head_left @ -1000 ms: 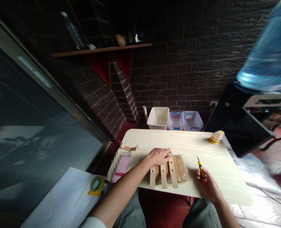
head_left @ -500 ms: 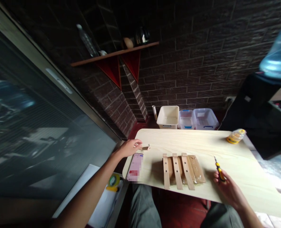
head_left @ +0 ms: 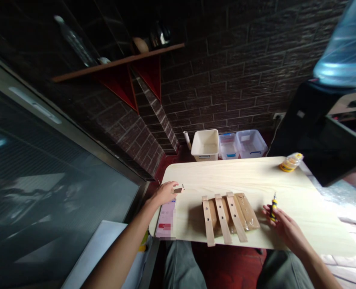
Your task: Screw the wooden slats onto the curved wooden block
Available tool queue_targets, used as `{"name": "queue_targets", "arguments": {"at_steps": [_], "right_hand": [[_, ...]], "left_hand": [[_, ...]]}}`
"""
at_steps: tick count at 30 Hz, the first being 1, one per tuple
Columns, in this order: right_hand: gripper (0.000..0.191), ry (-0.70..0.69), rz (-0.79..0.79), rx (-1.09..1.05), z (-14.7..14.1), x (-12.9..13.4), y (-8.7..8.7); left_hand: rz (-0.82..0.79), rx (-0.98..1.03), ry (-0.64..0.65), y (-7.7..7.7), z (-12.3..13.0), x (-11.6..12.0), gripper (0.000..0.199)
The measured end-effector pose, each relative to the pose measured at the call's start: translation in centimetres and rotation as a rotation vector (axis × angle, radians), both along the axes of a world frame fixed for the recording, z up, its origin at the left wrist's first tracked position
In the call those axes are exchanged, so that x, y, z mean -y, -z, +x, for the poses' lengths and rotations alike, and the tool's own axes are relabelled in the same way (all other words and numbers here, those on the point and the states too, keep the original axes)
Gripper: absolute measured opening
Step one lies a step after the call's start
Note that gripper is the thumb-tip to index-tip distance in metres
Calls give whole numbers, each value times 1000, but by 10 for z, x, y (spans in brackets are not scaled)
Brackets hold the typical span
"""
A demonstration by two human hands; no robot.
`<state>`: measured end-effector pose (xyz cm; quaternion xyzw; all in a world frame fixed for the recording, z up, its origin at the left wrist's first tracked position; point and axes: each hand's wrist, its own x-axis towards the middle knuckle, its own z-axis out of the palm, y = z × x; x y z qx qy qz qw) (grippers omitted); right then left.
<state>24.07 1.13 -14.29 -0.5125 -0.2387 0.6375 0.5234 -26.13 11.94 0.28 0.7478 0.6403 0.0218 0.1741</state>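
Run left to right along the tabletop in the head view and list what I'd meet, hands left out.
Phone → three wooden strips with holes → yellow-and-black screwdriver, held → clear container with yellow parts.

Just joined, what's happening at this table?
A person sits at a light wooden table. Their right hand holds a yellow-and-black screwdriver, tip pointing away from them. Their left hand is at a small wooden piece near the phone; whether it is gripped is unclear. Three wooden strips with holes lie side by side across a brown, plastic-wrapped packet.
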Motion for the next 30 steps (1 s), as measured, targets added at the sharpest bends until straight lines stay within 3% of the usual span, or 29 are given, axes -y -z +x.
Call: {"name": "queue_targets", "arguments": {"at_steps": [4, 7, 12, 16, 22, 26, 30], "right_hand": [[40, -168, 95, 612, 12, -14, -19], [46, -197, 124, 1016, 24, -29, -20], [49, -191, 230, 1306, 24, -45, -3], [48, -120, 268, 1308, 15, -41, -3], [46, -49, 218, 1097, 15, -26, -11], [47, 15, 191, 994, 19, -17, -14], [46, 86, 183, 889, 19, -3, -16]], "left_hand": [[64, -156, 91, 20, 6, -3, 49], [76, -193, 114, 29, 5, -4, 45], [115, -156, 185, 35, 0, -8, 31], [139, -165, 207, 36, -2, -9, 24], [237, -183, 263, 28, 1, -8, 22], [333, -158, 305, 10, 3, -6, 23], [472, -143, 352, -23, 15, 3, 23]]}}
